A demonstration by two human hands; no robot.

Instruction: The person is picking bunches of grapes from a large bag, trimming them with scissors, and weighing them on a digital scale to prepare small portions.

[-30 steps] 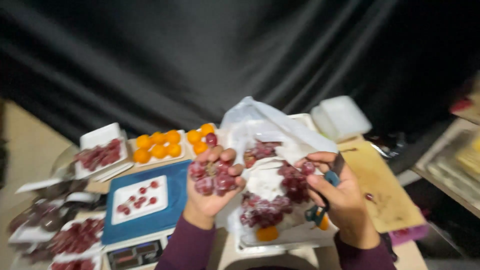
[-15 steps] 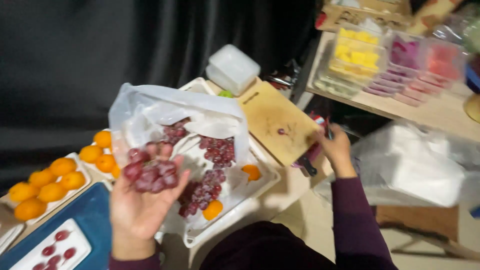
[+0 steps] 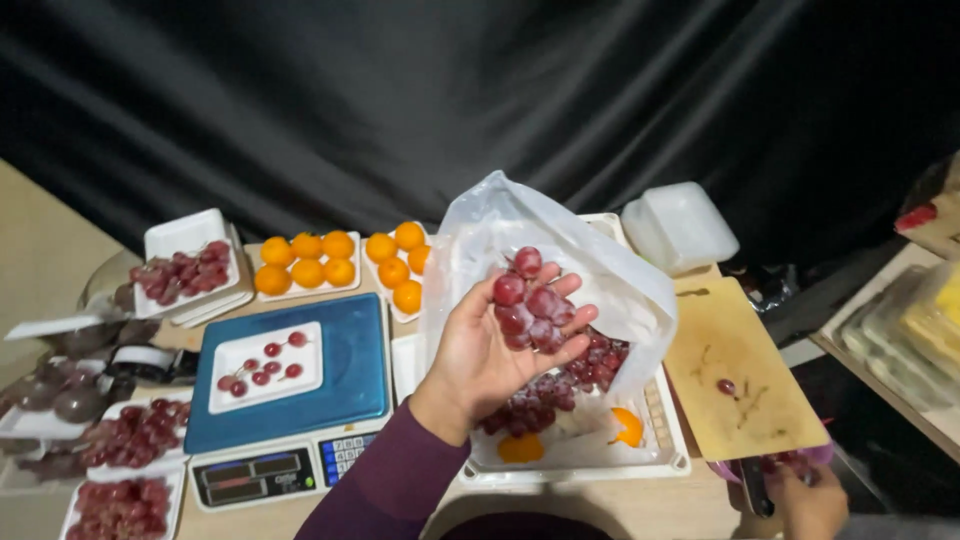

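My left hand (image 3: 490,350) is raised palm up and cups a small bunch of red grapes (image 3: 528,298). It hovers over a white tray (image 3: 575,455) that holds more red grapes (image 3: 560,385), two orange pieces and a clear plastic bag (image 3: 560,235) standing open behind the hand. My right hand (image 3: 805,500) is low at the bottom right corner, beside the wooden cutting board (image 3: 740,375). Its fingers are closed around a dark-handled tool (image 3: 752,485), with something purple next to it.
A blue-topped scale (image 3: 350,375) carries a white foam tray (image 3: 225,395) with a few grapes. Behind it sit trays of oranges (image 3: 305,262); grape trays (image 3: 185,272) line the left side. Stacked white foam trays (image 3: 680,225) lie at the back right. One grape lies on the board.
The view has swung back to the left toward the scale. My left hand has lifted the grape bunch higher. My right hand has dropped from beside the board to the lower right corner.
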